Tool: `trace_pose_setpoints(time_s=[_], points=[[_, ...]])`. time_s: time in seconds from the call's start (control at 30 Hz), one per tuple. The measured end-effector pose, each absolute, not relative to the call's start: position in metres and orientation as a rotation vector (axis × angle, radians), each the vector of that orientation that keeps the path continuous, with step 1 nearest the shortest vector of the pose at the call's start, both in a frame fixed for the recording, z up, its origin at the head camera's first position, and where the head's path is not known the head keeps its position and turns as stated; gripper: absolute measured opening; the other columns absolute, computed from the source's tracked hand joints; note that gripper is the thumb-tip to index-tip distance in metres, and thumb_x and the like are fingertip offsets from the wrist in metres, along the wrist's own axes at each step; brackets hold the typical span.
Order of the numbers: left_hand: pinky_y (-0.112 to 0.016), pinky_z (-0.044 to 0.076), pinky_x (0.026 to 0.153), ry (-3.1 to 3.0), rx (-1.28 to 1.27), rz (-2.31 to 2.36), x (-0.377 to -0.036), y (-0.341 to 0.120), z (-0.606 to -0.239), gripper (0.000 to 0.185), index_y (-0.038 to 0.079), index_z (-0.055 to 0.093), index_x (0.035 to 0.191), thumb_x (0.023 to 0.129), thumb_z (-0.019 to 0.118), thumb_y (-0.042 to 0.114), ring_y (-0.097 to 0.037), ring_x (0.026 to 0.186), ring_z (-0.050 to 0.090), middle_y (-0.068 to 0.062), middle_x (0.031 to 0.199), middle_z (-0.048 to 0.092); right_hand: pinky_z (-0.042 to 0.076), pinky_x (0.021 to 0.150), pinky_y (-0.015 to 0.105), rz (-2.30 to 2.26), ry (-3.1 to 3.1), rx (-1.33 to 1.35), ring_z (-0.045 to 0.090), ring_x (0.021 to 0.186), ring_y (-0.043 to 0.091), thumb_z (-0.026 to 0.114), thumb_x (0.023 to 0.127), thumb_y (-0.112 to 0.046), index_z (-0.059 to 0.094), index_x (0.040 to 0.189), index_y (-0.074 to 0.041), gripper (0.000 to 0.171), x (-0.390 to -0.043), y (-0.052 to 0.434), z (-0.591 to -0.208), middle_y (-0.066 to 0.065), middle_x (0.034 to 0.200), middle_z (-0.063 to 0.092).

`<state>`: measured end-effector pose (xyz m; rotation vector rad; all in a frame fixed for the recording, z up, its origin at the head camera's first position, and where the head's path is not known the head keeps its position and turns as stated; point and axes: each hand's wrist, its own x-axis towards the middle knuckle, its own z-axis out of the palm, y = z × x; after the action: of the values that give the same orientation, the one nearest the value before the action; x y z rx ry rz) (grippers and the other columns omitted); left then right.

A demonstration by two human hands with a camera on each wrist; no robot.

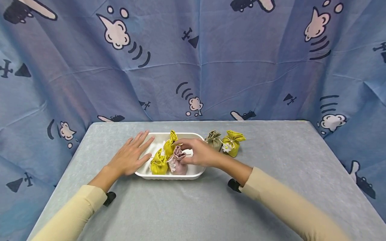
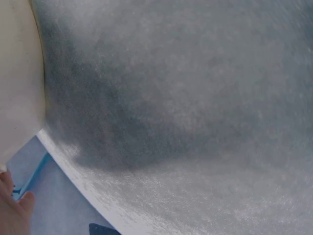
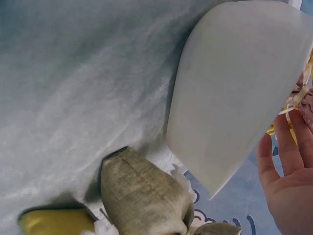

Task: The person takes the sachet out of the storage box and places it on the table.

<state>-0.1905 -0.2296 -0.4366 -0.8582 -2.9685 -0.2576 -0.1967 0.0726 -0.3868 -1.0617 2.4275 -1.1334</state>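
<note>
In the head view a white tray (image 1: 181,177) holds two yellow drawstring pouches (image 1: 159,164) and a dusty-pink drawstring pouch (image 1: 180,167) with a small white flower. My right hand (image 1: 200,152) reaches over the tray's right side and pinches the pink pouch near its gathered neck. Its fingers (image 3: 291,156) also show at the pink cloth in the right wrist view, beyond the tray wall (image 3: 230,93). Spread flat with straight fingers, my left hand (image 1: 129,155) rests at the tray's left rim. Only a bit of that hand (image 2: 14,210) enters the left wrist view.
Just right of the tray, an olive-brown pouch (image 1: 214,141) and another yellow pouch (image 1: 233,144) stand side by side on the grey table (image 1: 169,211). A blue patterned curtain (image 1: 169,80) hangs behind the table's far edge.
</note>
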Motion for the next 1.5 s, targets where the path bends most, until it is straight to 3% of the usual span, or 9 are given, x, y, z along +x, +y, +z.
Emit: trace_pose_setpoints(time_s=[0.5, 0.93, 1.27, 1.5], points=[[-0.062, 0.021, 0.116, -2.946, -0.865, -0.268, -0.191, -0.229, -0.434, 0.063, 0.013, 0.029, 0.158, 0.103, 0.043, 0.041, -0.039, 0.149, 0.017, -0.016, 0.165, 0.016, 0.05, 0.099, 0.037, -1.041, 2.491, -1.046, 0.069, 0.102, 0.016, 0.082, 0.079, -0.006, 0.066, 0.127, -0.008, 0.05, -0.191, 0.062, -0.386, 0.003, 0.107, 0.075], [-0.06, 0.019, 0.117, -2.972, -0.862, -0.256, -0.192, -0.226, -0.432, 0.064, 0.012, 0.027, 0.159, 0.104, 0.042, 0.041, -0.038, 0.15, 0.015, -0.016, 0.165, 0.014, 0.054, 0.091, 0.03, -1.054, 2.549, -1.14, 0.071, 0.097, 0.012, 0.077, 0.085, -0.004, 0.069, 0.122, -0.006, 0.037, -0.189, 0.066, -0.379, 0.003, 0.108, 0.075], [-0.06, 0.02, 0.117, -2.965, -0.865, -0.244, -0.192, -0.228, -0.435, 0.064, 0.011, 0.027, 0.158, 0.104, 0.042, 0.041, -0.04, 0.149, 0.017, -0.017, 0.165, 0.016, 0.049, 0.1, 0.04, -1.047, 2.585, -1.121, 0.07, 0.1, 0.01, 0.076, 0.087, -0.006, 0.068, 0.123, -0.009, 0.037, -0.186, 0.076, -0.36, -0.001, 0.11, 0.075], [-0.061, 0.021, 0.117, -2.973, -0.869, -0.248, -0.191, -0.228, -0.435, 0.064, 0.01, 0.028, 0.158, 0.104, 0.042, 0.041, -0.04, 0.149, 0.017, -0.017, 0.164, 0.016, 0.052, 0.097, 0.041, -1.075, 2.602, -1.136, 0.07, 0.105, 0.017, 0.073, 0.087, -0.001, 0.066, 0.126, -0.005, 0.04, -0.185, 0.087, -0.341, 0.004, 0.11, 0.075]])
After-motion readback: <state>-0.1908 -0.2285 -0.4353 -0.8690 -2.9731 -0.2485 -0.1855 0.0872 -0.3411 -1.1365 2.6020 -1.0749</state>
